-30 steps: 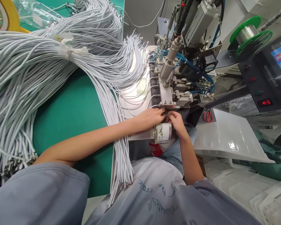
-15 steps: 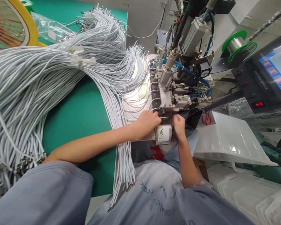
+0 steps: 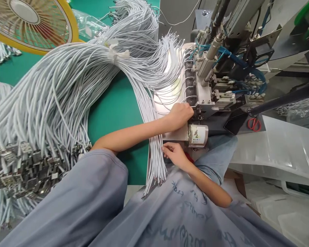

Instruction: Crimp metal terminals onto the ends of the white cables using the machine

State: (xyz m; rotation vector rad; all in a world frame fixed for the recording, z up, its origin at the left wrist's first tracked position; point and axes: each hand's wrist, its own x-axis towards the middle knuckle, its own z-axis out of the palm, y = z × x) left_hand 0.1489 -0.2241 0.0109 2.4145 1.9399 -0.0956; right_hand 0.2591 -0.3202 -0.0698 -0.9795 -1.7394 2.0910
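Observation:
My left hand [image 3: 181, 116] is closed at the near end of the machine's row of black clamps [image 3: 191, 82]. Its fingers curl round a white cable that they mostly hide. My right hand [image 3: 176, 156] is lower down, palm turned in, with thumb and fingers parted. Its fingertips are right beside the hanging bundle of white cables [image 3: 156, 154], whose loose ends lie over my lap. I cannot tell whether they touch it. Several white cables run from the pale work plate [image 3: 161, 108] into the clamps. A labelled clear container [image 3: 198, 135] stands between my hands and the machine's front.
A large tied bundle of white cables [image 3: 74, 75] with metal connectors [image 3: 28, 164] covers much of the green table [image 3: 113, 106]. A yellow-rimmed fan [image 3: 72, 20] stands at the upper left. Red-handled scissors [image 3: 254, 124] and a translucent sheet [image 3: 278, 144] are at the right.
My right hand has left the machine's front and moved down and left to the cable bundle, its fingers opening. My left hand remains at the clamps. The view has shifted.

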